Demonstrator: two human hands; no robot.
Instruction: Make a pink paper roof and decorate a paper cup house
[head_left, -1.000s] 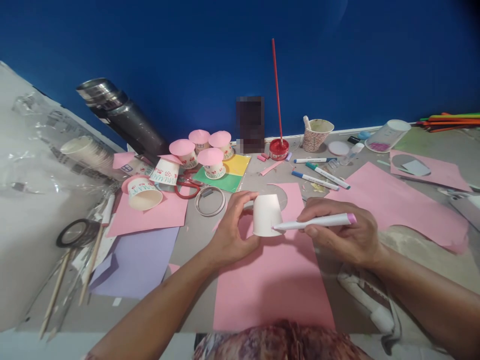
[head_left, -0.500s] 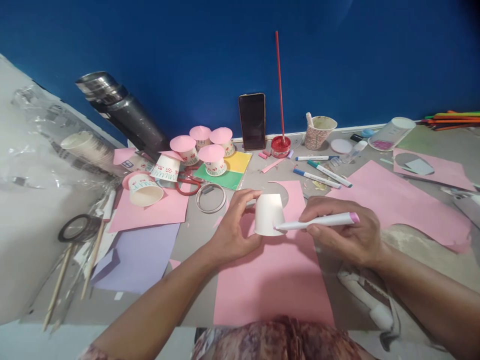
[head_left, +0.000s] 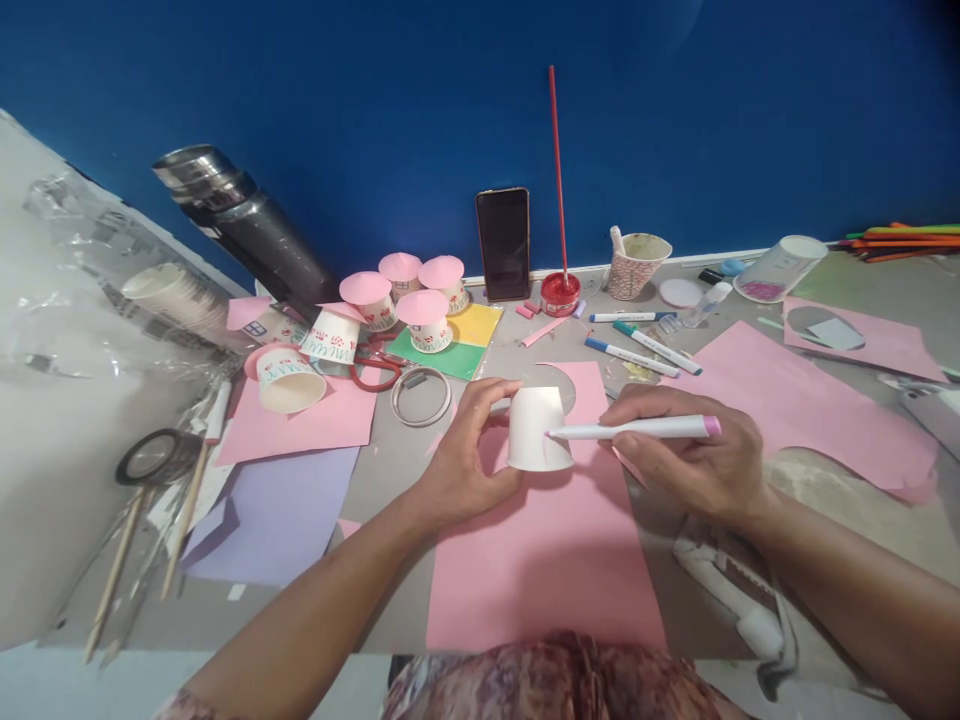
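Gripping an upturned white paper cup (head_left: 529,430) near the centre of the frame, the left hand (head_left: 469,455) has its thumb low by the rim and its fingers around the far side. The right hand (head_left: 694,455) grasps a white pen with a pink end (head_left: 664,428), its tip at the cup's wall. Over the last second, that tip has shifted from close to the rim to a little higher up the wall, while the cup has stayed almost in place. This suggests a stroke being drawn upward, with the marking barely begun, as the wall looks nearly blank; any line is too faint to tell. Beneath lies a pink paper sheet (head_left: 547,570); left of centre, cups with pink paper roofs (head_left: 424,310) carry drawn patterns.
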